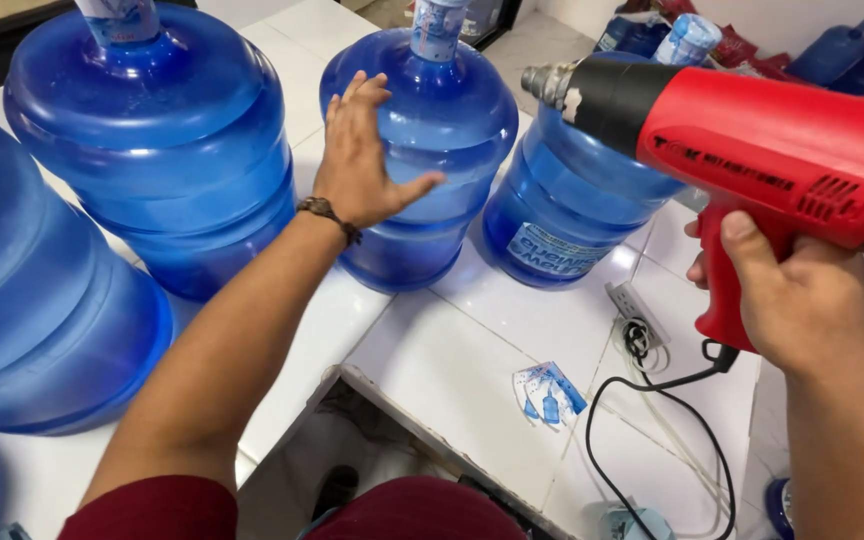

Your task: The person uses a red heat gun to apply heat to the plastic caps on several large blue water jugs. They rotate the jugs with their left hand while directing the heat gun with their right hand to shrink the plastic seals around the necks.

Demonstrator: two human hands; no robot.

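My left hand (360,150) lies flat and open against the side of the middle blue water jug (447,120), which stands upright on the white tiled counter (452,370). My right hand (792,295) grips the handle of a red and black heat gun (752,150). Its metal nozzle points left toward the jugs' necks, close to a third jug (562,210) at the right. Each neck carries a plastic cap seal. A beaded bracelet circles my left wrist.
Two more large blue jugs (162,140) (32,300) stand at the left. A black cord (652,400) runs from the gun to a power strip (632,305). A torn label scrap (549,392) lies on the tiles. More jugs (837,50) sit on the floor behind.
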